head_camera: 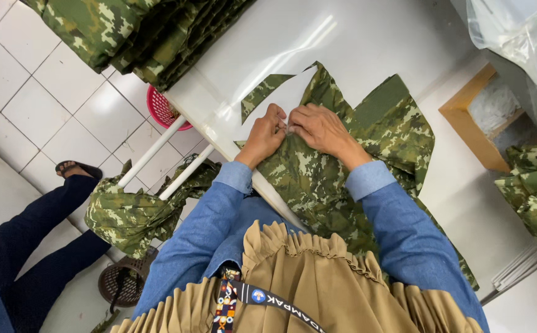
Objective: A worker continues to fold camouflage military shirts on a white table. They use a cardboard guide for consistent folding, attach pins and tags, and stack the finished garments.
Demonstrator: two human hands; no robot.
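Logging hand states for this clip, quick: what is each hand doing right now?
Left hand: fingers curled shut, pinching the camouflage garment on the white table.
Right hand: closed on the same garment, right beside the left.

A green camouflage garment piece [336,166] lies spread and rumpled over the white worktop [355,43] in the middle of the frame, one edge hanging off the near side. A plain olive patch shows at its upper right, and a narrow camouflage strip juts out at its upper left.
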